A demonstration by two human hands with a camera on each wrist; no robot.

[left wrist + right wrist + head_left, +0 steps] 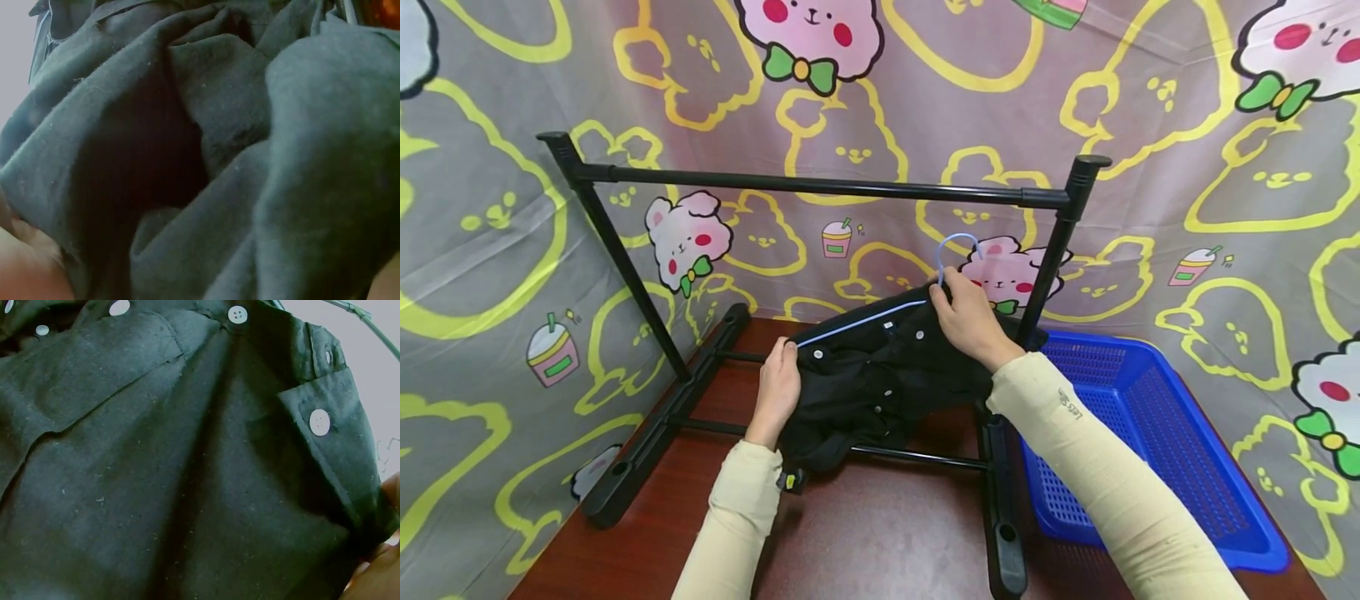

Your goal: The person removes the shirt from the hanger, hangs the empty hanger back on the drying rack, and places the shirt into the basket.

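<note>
A black garment with white buttons [850, 408] hangs in loose folds between both hands, above the table. The bar of a light blue hanger [865, 317] runs along its upper edge, and the hook rises beside the right hand. My left hand [777, 390] pinches the garment at the hanger's left end, thumb on top. With thumb and fingers, my right hand [972, 319] grips the upper edge close to the hook's base. The right wrist view shows the button-studded cloth [156, 456] with fingers [378, 575] pinching its edge. Dark folds [162, 144] fill the left wrist view.
A black rack stands around the garment, its top rail [820, 184] behind and above the hands. The rack's feet [625, 475] rest on a reddish-brown table [865, 533]. At the right, a blue plastic basket [1157, 433] sits beside the rack. A patterned curtain [850, 108] hangs behind.
</note>
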